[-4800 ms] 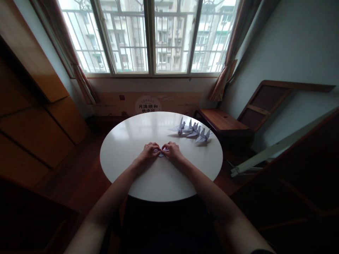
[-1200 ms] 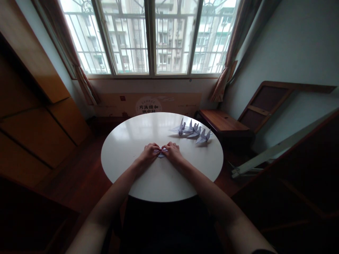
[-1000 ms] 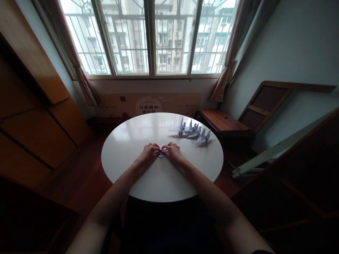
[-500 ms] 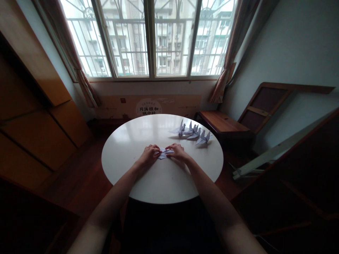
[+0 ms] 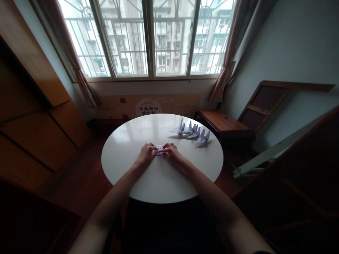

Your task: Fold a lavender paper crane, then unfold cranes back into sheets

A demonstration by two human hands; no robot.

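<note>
Folded paper: located mid-table between the two hands, lying slightly farther left than half a second earlier. Left hand: fingertips narrowed, pinching the left part. Right hand: fingertips likewise pinching the right part; moved left, closer to the opposite hand than before. Paper cranes: grouped on the white table, far right, positions unchanged.

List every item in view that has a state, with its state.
left hand: on the folded paper, pinching or pressing unclear
right hand: same
folded paper: partly hidden by both hands
origami cranes: folded, grouped on the round white table
curtains: drawn aside
</note>
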